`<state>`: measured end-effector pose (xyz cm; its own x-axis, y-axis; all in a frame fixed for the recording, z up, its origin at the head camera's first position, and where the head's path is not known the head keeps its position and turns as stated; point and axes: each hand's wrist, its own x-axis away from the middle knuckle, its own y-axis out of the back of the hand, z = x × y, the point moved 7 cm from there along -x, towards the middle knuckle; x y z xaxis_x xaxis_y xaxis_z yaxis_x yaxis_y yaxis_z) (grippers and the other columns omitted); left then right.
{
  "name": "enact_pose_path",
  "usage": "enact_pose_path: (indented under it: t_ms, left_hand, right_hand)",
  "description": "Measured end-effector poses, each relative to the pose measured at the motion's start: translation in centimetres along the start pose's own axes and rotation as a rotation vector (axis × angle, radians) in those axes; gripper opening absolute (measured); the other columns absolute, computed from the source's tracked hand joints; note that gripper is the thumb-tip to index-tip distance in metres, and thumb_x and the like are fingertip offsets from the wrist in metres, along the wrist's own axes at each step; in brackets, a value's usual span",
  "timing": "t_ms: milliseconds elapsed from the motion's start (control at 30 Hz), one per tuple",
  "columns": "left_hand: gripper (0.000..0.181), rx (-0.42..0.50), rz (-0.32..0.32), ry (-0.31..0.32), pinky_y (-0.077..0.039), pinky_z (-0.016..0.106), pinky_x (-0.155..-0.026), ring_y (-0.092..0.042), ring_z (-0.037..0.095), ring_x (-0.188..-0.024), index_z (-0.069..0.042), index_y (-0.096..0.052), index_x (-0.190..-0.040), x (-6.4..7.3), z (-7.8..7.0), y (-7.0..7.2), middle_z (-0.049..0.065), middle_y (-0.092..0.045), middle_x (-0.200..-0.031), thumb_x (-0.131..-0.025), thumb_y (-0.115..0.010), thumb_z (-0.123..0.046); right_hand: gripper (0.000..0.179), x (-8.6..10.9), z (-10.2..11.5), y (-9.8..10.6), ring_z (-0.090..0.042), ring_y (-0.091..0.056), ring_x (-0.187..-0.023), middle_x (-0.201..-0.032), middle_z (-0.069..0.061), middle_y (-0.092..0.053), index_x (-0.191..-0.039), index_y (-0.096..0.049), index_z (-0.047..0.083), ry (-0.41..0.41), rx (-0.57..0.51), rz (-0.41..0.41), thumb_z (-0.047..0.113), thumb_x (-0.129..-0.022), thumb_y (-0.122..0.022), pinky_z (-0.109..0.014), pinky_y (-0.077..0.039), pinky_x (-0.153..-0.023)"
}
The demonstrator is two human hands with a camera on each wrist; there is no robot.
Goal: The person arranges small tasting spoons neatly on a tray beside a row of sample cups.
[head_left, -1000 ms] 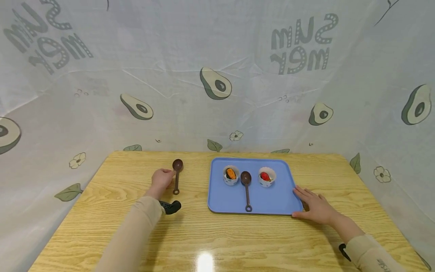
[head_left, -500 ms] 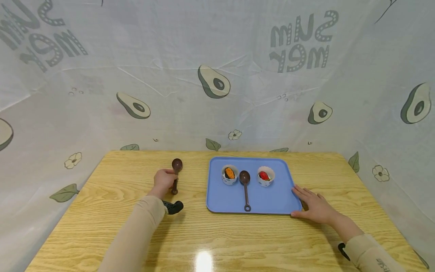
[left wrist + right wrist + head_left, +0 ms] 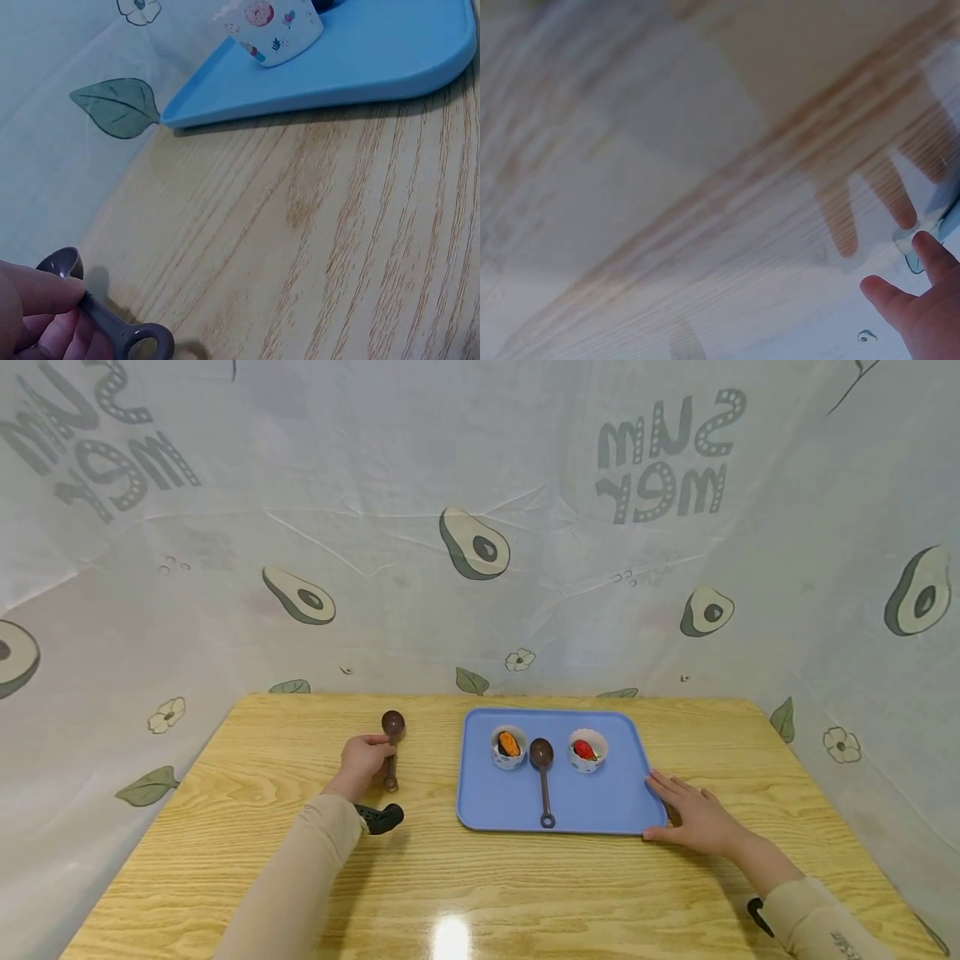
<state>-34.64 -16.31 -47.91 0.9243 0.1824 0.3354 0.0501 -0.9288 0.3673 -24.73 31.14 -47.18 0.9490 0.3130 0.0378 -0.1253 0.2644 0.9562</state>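
Head view shows us a brown spoon [image 3: 393,724] at the left of the table [image 3: 450,877], apart from the tray, bowl toward the back; we cannot tell whether it is lifted. Our left hand [image 3: 363,756] pinches its handle just below the bowl, thumb and fingers pressed together. A second ago those fingertips only met the handle's side; now they reach across it and hide part of it. To its right lies the blue tray [image 3: 600,802], where a second spoon [image 3: 542,753] rests between a left cup [image 3: 508,762] with orange toy food [image 3: 509,743] and a right cup [image 3: 587,767] with something red [image 3: 583,750], all unmoved since then. Our right hand [image 3: 701,822] rests, as before, at the tray's right edge, fingers straight, thumb spread to the near corner. Avocado-printed cloth [image 3: 390,643] hangs behind.
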Motion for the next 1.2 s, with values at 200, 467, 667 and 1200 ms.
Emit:
enact_pose_path:
  t_ms: [200,467,667,1200]
  left_hand:
    - [0.036,0.067,0.019,-0.012,-0.050,0.021,-0.067,-0.055,0.017,-0.087,0.005,-0.052,-0.126,0.0,-0.3,-0.5,0.019,-0.053,-0.119,-0.094,-0.052,-0.011]
    - [0.036,0.116,0.051,-0.012,-0.052,0.022,-0.071,-0.055,0.020,-0.094,0.006,-0.049,-0.128,0.7,-0.8,-0.8,0.021,-0.051,-0.122,-0.095,-0.050,-0.009]
    - [0.037,0.152,0.065,-0.019,-0.050,0.020,-0.065,-0.056,0.011,-0.080,0.007,-0.050,-0.127,0.8,-1.1,-0.9,0.017,-0.056,-0.112,-0.094,-0.052,-0.008]
    - [0.039,0.186,0.092,-0.038,-0.054,0.018,-0.068,-0.058,0.007,-0.078,0.004,-0.051,-0.129,1.6,-2.4,-1.5,0.013,-0.058,-0.111,-0.093,-0.056,-0.010]
  right_hand:
    - [0.089,0.1,0.0,-0.1,-0.049,-0.035,-0.129,-0.146,-0.021,-0.035,-0.141,-0.039,0.001,0.007,0.010,-0.007,0.055,-0.077,-0.067,-0.074,-0.026,-0.092]
    - [0.088,0.2,0.1,0.0,-0.049,-0.035,-0.129,-0.146,-0.022,-0.035,-0.140,-0.039,-0.001,0.007,0.007,-0.002,0.054,-0.077,-0.067,-0.074,-0.027,-0.092]
    - [0.089,0.2,-0.2,-0.3,-0.048,-0.035,-0.129,-0.147,-0.022,-0.034,-0.141,-0.038,0.000,0.004,0.009,-0.002,0.055,-0.077,-0.067,-0.074,-0.027,-0.092]
    - [0.089,0.2,0.1,-0.2,-0.048,-0.036,-0.129,-0.146,-0.022,-0.036,-0.141,-0.038,-0.001,0.013,0.015,-0.022,0.056,-0.077,-0.066,-0.074,-0.028,-0.092]
